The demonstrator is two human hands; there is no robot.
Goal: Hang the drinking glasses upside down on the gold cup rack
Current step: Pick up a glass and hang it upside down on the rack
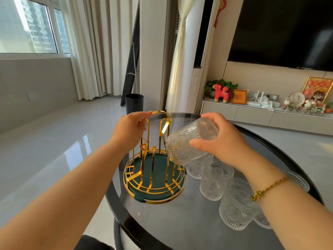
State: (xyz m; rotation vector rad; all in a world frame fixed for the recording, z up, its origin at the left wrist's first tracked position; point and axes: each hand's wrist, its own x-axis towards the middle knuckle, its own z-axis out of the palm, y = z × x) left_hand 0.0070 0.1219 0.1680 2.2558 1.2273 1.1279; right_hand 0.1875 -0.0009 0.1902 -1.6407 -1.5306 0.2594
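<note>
1. The left hand [130,129] is closed on the top loop of the gold cup rack [155,159], steadying it on the round glass counter [180,222]. The right hand [221,141] grips an embossed drinking glass [189,141], tilted mouth-down just beside the rack's upper prongs; no glass hangs on the rack yet.
2. Risk: the rim may knock a prong instead of sliding over it, and the ribbed glass could slip and fall onto the counter.
3. Risk: the right forearm passes over the standing glasses [216,177] and could topple one.
4. The rack sits near the counter's edge, so a push might shift it off.
5. Hard to tell: which prong is targeted; how many glasses stand behind the arm.
</note>
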